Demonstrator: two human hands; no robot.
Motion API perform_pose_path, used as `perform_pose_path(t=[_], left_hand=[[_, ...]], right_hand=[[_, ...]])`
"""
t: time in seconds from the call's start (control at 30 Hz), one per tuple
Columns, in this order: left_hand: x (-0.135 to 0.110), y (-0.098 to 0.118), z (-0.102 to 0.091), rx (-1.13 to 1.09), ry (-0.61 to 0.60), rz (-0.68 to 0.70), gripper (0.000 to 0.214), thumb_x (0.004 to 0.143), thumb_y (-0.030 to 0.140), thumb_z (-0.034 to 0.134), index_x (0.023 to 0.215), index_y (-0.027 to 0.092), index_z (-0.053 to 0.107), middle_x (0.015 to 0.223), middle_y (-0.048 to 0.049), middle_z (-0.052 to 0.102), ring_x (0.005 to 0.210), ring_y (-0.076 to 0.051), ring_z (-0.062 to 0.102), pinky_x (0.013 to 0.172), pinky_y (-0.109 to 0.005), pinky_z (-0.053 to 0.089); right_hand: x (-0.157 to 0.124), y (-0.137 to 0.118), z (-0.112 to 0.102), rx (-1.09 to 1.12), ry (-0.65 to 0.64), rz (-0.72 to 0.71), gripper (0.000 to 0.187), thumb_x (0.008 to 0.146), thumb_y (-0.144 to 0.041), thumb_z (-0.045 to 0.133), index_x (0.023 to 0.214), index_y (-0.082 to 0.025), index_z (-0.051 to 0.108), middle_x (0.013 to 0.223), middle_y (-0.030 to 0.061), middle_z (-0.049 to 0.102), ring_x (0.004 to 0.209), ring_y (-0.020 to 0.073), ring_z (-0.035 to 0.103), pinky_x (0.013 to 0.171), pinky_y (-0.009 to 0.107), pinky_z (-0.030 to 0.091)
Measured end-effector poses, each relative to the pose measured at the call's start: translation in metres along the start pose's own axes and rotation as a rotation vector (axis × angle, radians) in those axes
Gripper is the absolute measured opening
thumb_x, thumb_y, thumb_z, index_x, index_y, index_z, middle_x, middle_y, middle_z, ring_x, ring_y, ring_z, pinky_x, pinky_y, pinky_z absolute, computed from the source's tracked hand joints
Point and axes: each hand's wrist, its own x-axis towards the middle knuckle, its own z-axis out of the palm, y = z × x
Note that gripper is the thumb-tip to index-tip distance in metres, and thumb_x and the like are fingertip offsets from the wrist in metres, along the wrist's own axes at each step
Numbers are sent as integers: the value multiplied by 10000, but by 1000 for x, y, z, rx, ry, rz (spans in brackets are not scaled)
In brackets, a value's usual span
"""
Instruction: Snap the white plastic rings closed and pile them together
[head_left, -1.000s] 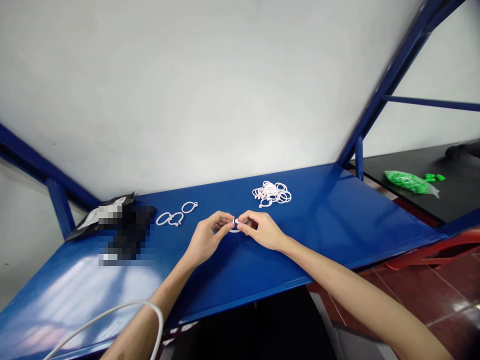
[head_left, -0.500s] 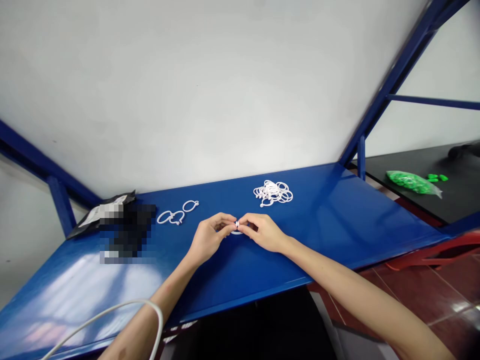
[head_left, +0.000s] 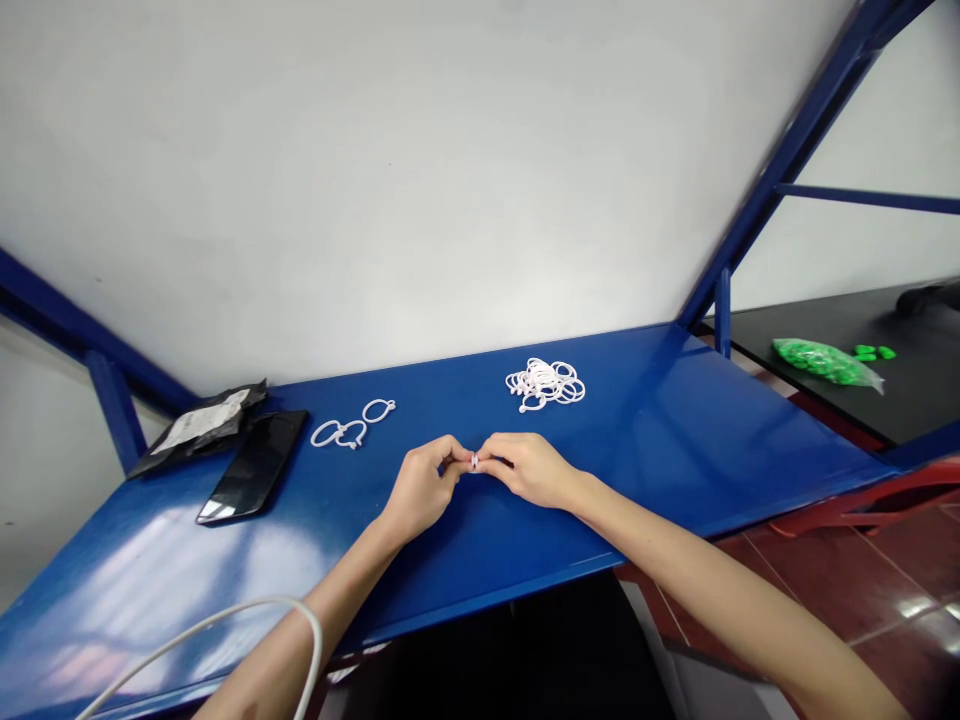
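Over the middle of the blue table, my left hand and my right hand meet fingertip to fingertip. Both pinch one small white plastic ring between them; most of it is hidden by my fingers. A heap of several white rings lies behind my right hand. To the left rear, three finished-looking white rings lie spread on the table.
A black phone and a black packet with a white label lie at the table's left rear. A white cable loops over my left forearm. A green bag of parts rests on the black bench at right.
My two hands have drawn closer together and lowered slightly toward the table, so the ring between them shows less than before.
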Motion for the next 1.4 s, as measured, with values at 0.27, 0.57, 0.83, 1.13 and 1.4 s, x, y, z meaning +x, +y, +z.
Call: perform_pose_path(t=[0.27, 0.57, 0.83, 1.13, 1.4], left_hand=[[0, -5, 2, 86, -25, 136, 153, 934, 179, 570, 794, 212, 623, 799, 15, 711, 720, -134, 659, 672, -237, 483], [18, -17, -20, 480, -1, 208, 188, 983, 311, 547, 1079, 220, 681, 1054, -66, 730, 1005, -245, 645, 919, -387, 515], [28, -74, -58, 929, 219, -66, 391, 965, 306, 472, 1258, 119, 652, 1208, -199, 711, 1132, -394, 557, 936, -520, 445], [29, -69, -50, 652, 97, 42, 104, 924, 281, 568, 900, 230, 656, 919, -97, 749, 941, -320, 574, 842, -439, 420], [20, -31, -24, 239, 1, 53, 67, 953, 264, 521, 908, 227, 554, 908, -35, 662, 820, -196, 623, 760, -322, 499]], right_hand=[[-1, 4, 1, -91, -30, -19, 157, 1032, -266, 562, 969, -228, 700, 921, 11, 714, 796, 147, 665, 706, 244, 459], [9, 13, -3, -108, 93, 78, 142, 1025, -318, 586, 1041, -231, 697, 1039, 26, 723, 885, 175, 680, 789, 298, 508], [9, 55, -40, -398, 536, 192, 191, 1014, -267, 527, 1038, -224, 711, 1059, 113, 639, 1029, 286, 577, 882, 447, 538], [3, 75, -52, -503, 539, 305, 226, 972, -239, 535, 1099, -220, 721, 1113, 138, 582, 1054, 323, 526, 913, 510, 540], [7, 32, -27, -380, 452, 137, 165, 996, -234, 551, 1081, -212, 691, 1093, 118, 611, 1099, 294, 555, 973, 483, 521]])
